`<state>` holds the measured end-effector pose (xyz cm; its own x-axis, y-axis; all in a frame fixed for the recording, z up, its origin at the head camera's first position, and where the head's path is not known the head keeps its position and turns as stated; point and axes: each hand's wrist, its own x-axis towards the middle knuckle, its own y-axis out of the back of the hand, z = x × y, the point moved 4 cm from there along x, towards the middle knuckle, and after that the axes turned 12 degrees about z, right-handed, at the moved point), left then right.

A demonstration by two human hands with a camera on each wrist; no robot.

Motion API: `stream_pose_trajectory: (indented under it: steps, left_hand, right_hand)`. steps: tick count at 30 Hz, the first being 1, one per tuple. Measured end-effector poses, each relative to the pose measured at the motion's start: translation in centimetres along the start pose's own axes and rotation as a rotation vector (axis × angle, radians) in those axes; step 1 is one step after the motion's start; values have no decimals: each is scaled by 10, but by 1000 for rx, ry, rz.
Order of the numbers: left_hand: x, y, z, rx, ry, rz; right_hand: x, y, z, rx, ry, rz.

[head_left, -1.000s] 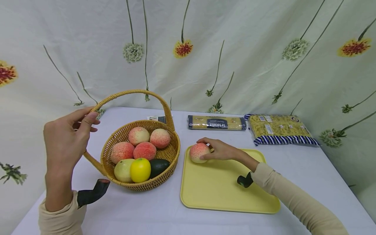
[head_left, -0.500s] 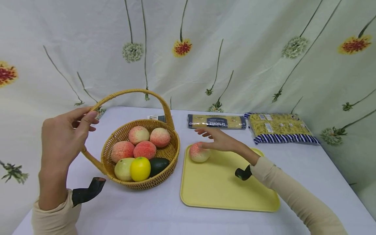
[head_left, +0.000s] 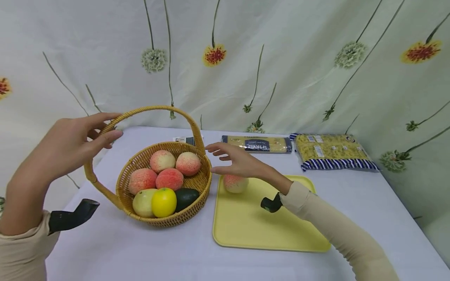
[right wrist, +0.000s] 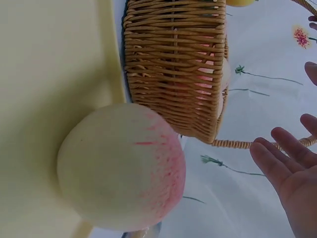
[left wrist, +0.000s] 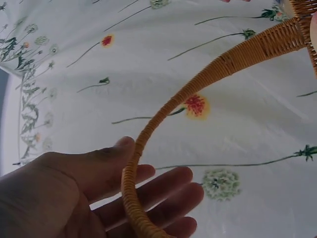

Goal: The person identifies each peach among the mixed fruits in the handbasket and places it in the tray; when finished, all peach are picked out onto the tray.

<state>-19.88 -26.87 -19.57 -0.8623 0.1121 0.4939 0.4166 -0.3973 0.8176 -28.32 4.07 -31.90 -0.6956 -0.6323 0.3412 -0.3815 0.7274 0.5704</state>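
Note:
A wicker basket (head_left: 207, 191) stands left of centre, holding several peaches (head_left: 170, 179), a pale yellow-green round fruit (head_left: 143, 203), a yellow fruit (head_left: 163, 203) and a dark green oval fruit (head_left: 186, 198). My left hand (head_left: 75, 142) is at the left side of its arched handle (head_left: 154, 108). In the left wrist view the handle passes between thumb and loosely spread fingers, without a firm grip. With nothing in it, my right hand (head_left: 239, 160) hovers by the basket's right rim, fingers extended and parted. Below that hand a single peach (head_left: 234, 185) sits on the yellow tray (head_left: 270, 222), partly hidden.
Behind the tray lies a packet of spaghetti (head_left: 260, 144), with a larger bag of pasta (head_left: 330, 152) to its right. A small packet (head_left: 184, 140) shows behind the basket. White cloth (head_left: 168, 253) covers the table; a flowered curtain (head_left: 288, 58) hangs behind.
My right hand let go of the peach on the tray, rose and moved left to the basket's rim. My left hand's pinch on the handle has loosened, its fingers now spread.

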Motion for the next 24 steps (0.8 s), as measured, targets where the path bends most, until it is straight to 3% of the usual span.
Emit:
stream_pose_trajectory:
  steps: [5, 11, 16, 20, 24]
  left_hand:
    - [6, -10, -7, -83, 42, -86]
    - [-2, -17, -19, -173, 73, -68]
    - [-11, -23, -29, -264, 100, -95]
    - [-21, -28, -44, -306, 160, -181]
    - [-30, -33, -61, -292, 201, -338]
  right_hand:
    - [12, -13, -7, 0, -9, -58]
    - [22, -20, -9, -24, -37, -93]
    - [32, -24, -7, -27, -51, -89]
    - [44, -29, -3, -39, -58, -87]
    - [54, -34, 1, -73, -76, -105]
